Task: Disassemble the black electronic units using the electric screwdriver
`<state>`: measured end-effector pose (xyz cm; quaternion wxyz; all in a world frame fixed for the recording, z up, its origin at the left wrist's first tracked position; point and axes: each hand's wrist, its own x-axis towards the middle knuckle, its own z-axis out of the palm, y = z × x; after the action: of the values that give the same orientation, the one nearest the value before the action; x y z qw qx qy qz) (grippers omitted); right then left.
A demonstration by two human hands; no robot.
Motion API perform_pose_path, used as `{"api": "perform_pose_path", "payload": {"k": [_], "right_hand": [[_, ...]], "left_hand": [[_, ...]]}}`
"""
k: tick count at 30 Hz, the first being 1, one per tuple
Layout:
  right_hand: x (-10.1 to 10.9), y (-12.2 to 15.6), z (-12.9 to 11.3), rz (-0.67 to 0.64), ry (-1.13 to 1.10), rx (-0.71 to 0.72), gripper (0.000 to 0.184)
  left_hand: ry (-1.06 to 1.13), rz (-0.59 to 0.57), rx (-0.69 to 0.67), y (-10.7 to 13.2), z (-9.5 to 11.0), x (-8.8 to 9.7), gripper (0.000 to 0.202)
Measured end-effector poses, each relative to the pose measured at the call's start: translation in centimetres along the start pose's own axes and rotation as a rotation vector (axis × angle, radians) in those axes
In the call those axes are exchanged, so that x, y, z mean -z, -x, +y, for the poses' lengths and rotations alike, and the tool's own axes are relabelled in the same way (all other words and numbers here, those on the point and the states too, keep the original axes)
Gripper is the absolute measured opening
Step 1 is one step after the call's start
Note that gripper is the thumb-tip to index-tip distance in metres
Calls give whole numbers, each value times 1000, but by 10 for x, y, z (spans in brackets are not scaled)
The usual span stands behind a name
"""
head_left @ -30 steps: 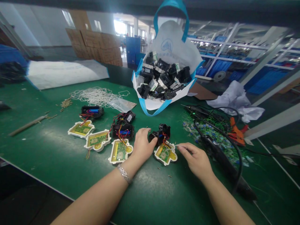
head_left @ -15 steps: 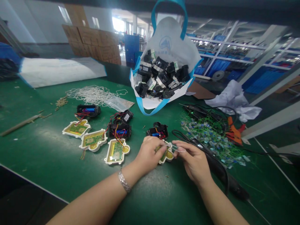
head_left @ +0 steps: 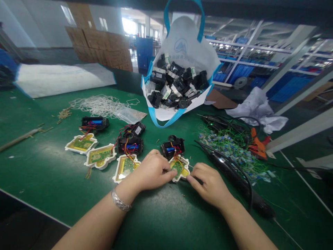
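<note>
A white plastic housing half with a green circuit board (head_left: 178, 169) lies on the table, wired to a black case (head_left: 172, 147) with a blue cell behind it. My left hand (head_left: 153, 171) is closed at its left edge, thumb and fingers on the rim. On the opposite side my right hand (head_left: 209, 182) is closed, thumb and forefinger at the right corner. A short bit of a thin white cord-like gasket shows near the right forefinger; the rest of it cannot be made out. Tiny brass screws (head_left: 183, 195) lie in front.
Several similar housings (head_left: 101, 157) with wired black cases stand left. Behind are a heap of white gaskets (head_left: 101, 106) and a bag (head_left: 169, 116) of black units. At right lie a black electric screwdriver (head_left: 234, 177), blue-green scraps (head_left: 231, 152) and orange-handled pliers (head_left: 256, 144).
The thin white gasket, stretched between both hands above the housing before, is down near the rim. My hands have moved lower and apart, to either side of the housing. The view shifted slightly.
</note>
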<state>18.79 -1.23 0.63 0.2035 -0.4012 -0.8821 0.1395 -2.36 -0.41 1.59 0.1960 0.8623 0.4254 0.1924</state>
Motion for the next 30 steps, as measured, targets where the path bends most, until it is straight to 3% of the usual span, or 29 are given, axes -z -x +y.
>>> {"api": "perform_pose_path", "payload": {"k": [4,8,12,15,20,23,26,30], "right_hand": [[-1,0,-9,-127,277,69,38],[-2,-3,-22,-317,443,-42,24],[-3,-5,-27,-373,460,-146,17],[-7,-4,-25,-343,443,-151,14],[-17,-3,-17,-244,391,-191,27],[-19,-2,-11,-214,324,-188,31],[-19,-2,-6,-183,298,-179,32],[-17,-2,-1,-65,295,-124,18]], "left_hand": [[-77,-132,-12,5,2,1,32],[-240,-190,32,6,7,1,25],[-346,-236,142,6,10,6,22],[-346,-195,160,5,8,3,21],[-359,-71,252,-1,1,-18,38],[-352,21,319,-6,-2,-28,38],[-264,115,406,-9,-5,-32,36],[-47,239,543,-11,-9,-31,36]]}}
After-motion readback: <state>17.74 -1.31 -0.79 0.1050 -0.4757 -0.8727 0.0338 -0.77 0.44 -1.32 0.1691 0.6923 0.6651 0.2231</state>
